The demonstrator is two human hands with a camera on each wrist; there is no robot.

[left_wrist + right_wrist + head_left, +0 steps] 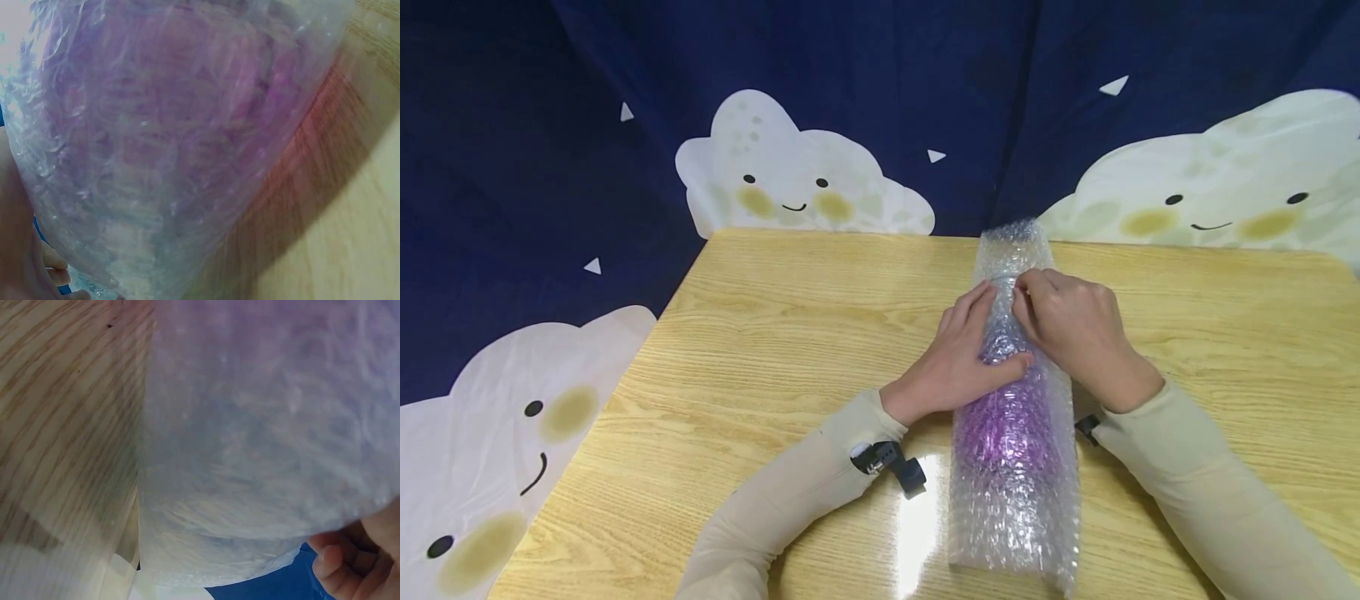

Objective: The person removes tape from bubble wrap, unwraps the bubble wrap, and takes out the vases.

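A long bundle of clear bubble wrap (1011,525) lies lengthwise on the table, with a purple object (1003,429) showing blurred through its middle. What that object is cannot be made out. My left hand (951,367) rests on the bundle's left side, its fingers extended and its thumb across the top. Higher up on the right, the curled fingers of my right hand (1071,325) pinch at the wrap near its narrower far part. In the left wrist view the wrap (150,125) hides most of the left hand; curled right fingers (340,569) show at the wrap's edge.
The wooden table (790,333) ends at a dark blue curtain (865,58) printed with smiling clouds (797,179). Small dark camera mounts sit on the left cuff (887,462) and right cuff (1087,429). The bundle's far end reaches the table's back edge.
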